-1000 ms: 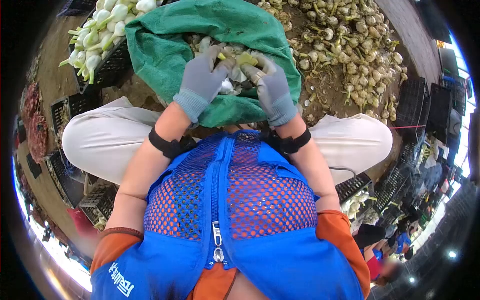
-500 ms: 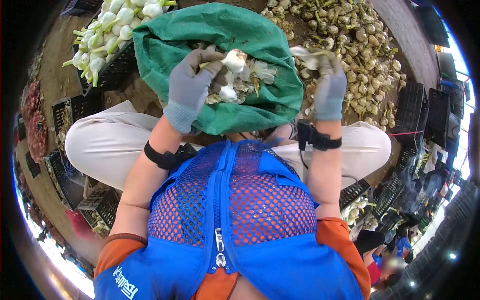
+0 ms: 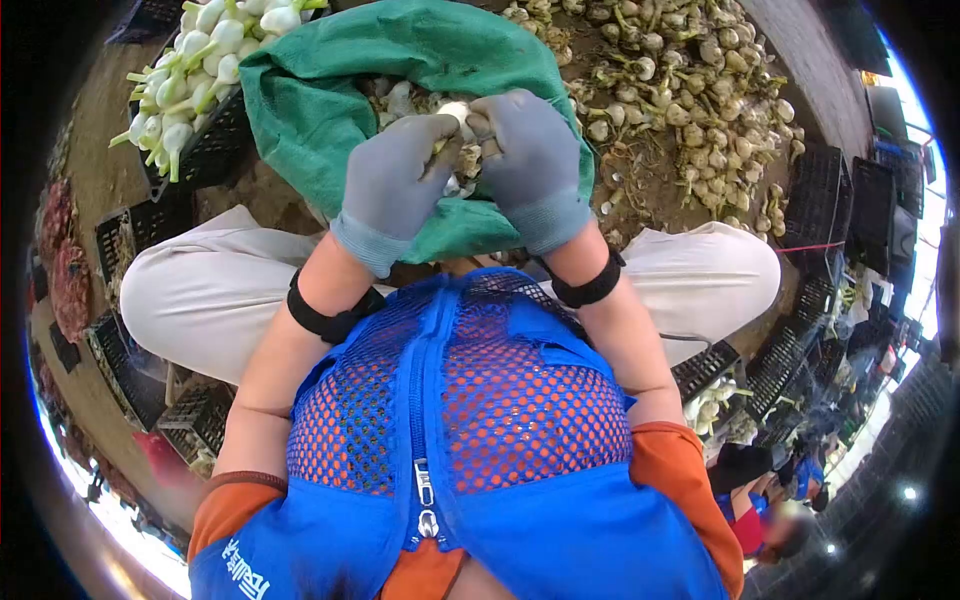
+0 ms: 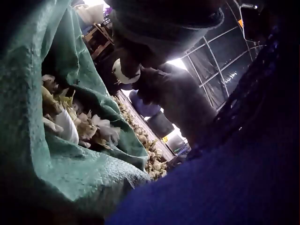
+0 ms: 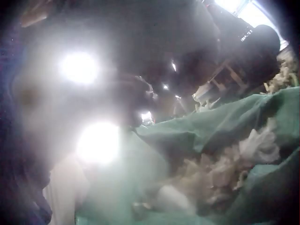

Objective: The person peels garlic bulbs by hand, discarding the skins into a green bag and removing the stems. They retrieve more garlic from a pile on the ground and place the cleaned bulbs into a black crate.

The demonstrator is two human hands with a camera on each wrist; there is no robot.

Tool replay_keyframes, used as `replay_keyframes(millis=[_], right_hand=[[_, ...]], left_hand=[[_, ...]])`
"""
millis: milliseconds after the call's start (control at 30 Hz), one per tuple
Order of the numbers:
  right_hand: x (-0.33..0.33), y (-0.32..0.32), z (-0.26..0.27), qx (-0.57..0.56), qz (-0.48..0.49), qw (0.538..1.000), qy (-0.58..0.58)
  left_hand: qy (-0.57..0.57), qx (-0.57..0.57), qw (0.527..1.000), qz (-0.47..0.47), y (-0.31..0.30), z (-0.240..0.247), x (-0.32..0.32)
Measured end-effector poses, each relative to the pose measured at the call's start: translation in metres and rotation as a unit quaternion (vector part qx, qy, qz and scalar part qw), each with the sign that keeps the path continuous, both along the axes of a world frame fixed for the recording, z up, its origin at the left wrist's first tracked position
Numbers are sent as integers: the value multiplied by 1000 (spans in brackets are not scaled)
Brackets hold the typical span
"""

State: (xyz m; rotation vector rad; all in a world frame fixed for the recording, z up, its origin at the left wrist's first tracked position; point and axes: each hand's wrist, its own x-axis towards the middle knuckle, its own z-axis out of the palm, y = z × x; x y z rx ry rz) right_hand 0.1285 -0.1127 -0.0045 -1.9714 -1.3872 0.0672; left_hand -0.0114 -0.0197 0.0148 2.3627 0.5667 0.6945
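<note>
Both hands wear grey knitted gloves and meet over an open green woven sack (image 3: 300,115) in the head view. My left hand (image 3: 393,180) grips a white garlic bulb (image 3: 456,111), its fingers curled round the lower side. From the other side, my right hand (image 3: 538,160) pinches at the same bulb with bent fingers. The gloves hide most of the bulb; a pale part of it (image 4: 125,72) shows in the left wrist view. Loose garlic skins (image 4: 84,124) lie inside the sack below. Glare washes out much of the right wrist view.
A black crate (image 3: 205,150) heaped with clean white garlic (image 3: 195,75) stands at the upper left. Unpeeled, soil-stained garlic (image 3: 700,110) is spread over the ground at the upper right. Stacked black crates (image 3: 815,205) stand farther right. The person's knees (image 3: 705,275) flank the sack.
Half a second ago my right hand was off to the right of the sack with a strip of skin, while my left held the bulb. My right hand is now back at the bulb.
</note>
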Motion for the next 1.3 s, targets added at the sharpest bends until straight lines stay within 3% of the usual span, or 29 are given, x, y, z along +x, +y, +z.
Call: replay_keyframes(millis=[100, 200, 300, 400, 500, 533, 633, 733, 833, 867, 967, 1000, 1100, 1167, 1200, 1300], right_hand=[[-1, 4, -16, 3, -5, 1000, -10], [-8, 0, -8, -13, 25, 988, -155], [-9, -1, -6, -22, 12, 983, -182], [24, 1, -35, -107, -41, 982, -149], [49, -14, -53, -240, -97, 964, -65], [48, -24, -43, -200, -61, 978, -10], [42, -25, -29, -78, 24, 993, 91], [28, -15, 11, 4, 46, 918, 394], [19, -4, 9, 96, 102, 836, 531], [18, -7, 23, 37, 96, 863, 494], [12, -4, -1, 1, 45, 922, 384], [10, -5, -6, 40, 44, 906, 418], [11, -20, 13, 129, 50, 695, 706], [22, -27, 17, 223, 139, 628, 733], [28, -30, 19, 268, 184, 588, 741], [55, -31, 21, 48, 76, 806, 585]], left_hand=[[44, -124, 990, 48, -1, -6, -1], [65, -132, 988, 49, 1, -5, -2], [38, -49, 998, -3, -1, -13, -3], [-26, -128, 991, -13, 5, -10, -7], [-128, -334, 934, 11, 14, -11, -10], [-113, -370, 921, 40, 19, -10, -12], [-142, -576, 800, 83, 26, -12, -13], [-153, -649, 745, 19, 31, -15, -17], [-153, -680, 718, 6, 24, -12, -12], [-151, -685, 712, 13, 23, -10, -11], [-139, -661, 732, 90, 18, -19, -7], [-152, -665, 725, 98, 16, -20, -5], [-171, -667, 717, 111, 18, -29, 0], [-171, -652, 729, 119, 38, -46, -5], [-177, -672, 704, 145, 43, -46, -8], [-200, -720, 662, 62, 42, -35, -3]])
